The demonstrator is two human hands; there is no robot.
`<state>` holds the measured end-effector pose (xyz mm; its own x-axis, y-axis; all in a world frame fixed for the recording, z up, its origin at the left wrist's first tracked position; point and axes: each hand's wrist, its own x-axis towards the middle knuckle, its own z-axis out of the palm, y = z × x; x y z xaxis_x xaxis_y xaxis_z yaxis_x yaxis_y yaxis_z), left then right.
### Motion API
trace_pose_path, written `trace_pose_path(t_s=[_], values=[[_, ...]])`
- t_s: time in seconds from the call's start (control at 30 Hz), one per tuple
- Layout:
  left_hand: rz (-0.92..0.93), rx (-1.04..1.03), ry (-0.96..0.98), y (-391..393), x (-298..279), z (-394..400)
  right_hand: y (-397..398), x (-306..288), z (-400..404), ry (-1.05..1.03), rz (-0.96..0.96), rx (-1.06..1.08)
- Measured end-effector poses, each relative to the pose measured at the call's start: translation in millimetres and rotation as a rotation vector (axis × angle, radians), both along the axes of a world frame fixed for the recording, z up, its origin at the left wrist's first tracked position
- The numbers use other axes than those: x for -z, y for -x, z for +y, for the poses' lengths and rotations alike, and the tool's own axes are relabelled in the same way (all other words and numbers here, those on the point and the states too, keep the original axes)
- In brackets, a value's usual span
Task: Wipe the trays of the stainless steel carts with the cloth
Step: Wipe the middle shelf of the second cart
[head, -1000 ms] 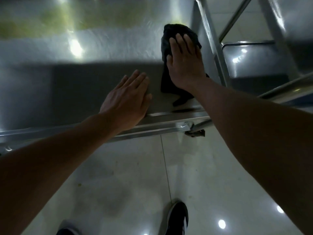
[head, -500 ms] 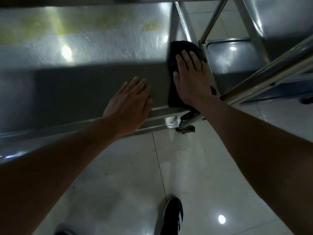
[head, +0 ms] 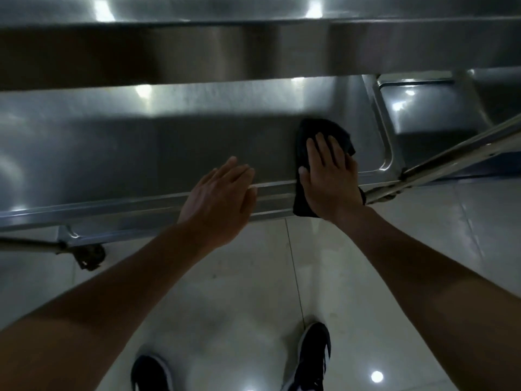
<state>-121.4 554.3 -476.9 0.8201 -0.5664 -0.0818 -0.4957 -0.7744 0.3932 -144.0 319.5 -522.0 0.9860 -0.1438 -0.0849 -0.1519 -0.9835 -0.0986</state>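
the right hand [head: 328, 176] presses flat, fingers straight, on the dark cloth [head: 324, 136] at the lower tray [head: 141, 142]'s near right corner. the left hand [head: 220, 196] hovers open over the near rim. most of this tray likely remains unwiped.

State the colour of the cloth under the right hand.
Black; the cloth shows best in the head view, pressed flat by the right hand.
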Motion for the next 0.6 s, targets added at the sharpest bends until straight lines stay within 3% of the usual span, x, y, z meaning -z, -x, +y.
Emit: trace_pose_path(t_s=[0.6], values=[[0.026,-0.243,0.027,33,-15,208,-1,2,232,0.144,-0.015,-0.460]])
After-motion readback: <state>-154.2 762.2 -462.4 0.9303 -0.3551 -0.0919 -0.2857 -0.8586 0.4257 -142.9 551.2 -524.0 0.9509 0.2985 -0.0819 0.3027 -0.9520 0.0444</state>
